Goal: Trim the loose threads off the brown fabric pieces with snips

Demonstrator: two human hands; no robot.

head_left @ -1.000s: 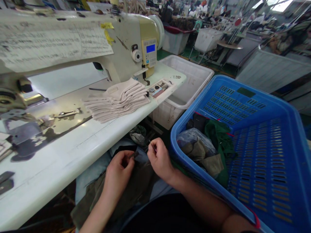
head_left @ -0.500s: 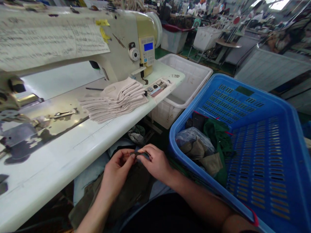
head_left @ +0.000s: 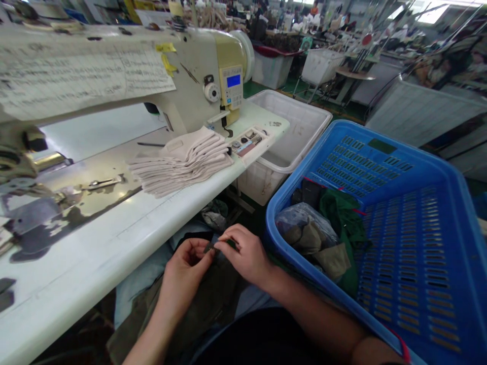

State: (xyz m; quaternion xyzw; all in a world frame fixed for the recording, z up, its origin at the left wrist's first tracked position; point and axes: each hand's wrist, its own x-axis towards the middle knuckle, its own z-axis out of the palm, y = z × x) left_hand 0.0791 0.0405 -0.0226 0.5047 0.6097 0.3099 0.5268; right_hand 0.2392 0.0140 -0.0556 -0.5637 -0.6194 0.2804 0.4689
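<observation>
Over my lap, my left hand (head_left: 185,268) pinches a small dark olive piece of cloth (head_left: 208,247) between thumb and fingers. My right hand (head_left: 245,253) meets it from the right, its thumb and fingertips closed at the edge of the same piece. Whether that piece belongs to the olive garment (head_left: 213,289) draped over my lap is unclear. Beyond my hands, a stack of folded beige cloth pieces (head_left: 186,159) lies on the sewing table (head_left: 125,243), beside the sewing machine (head_left: 194,66).
To my right stands a blue plastic basket (head_left: 403,203) holding green and olive cloth (head_left: 342,218) and a clear plastic bag (head_left: 304,218). A white bin (head_left: 300,116) sits behind the table's end. The table's rounded front edge runs just left of my hands.
My fingers have shifted slightly on the small cloth piece, and more of it shows by my left fingertips. The view has tipped up a little.
</observation>
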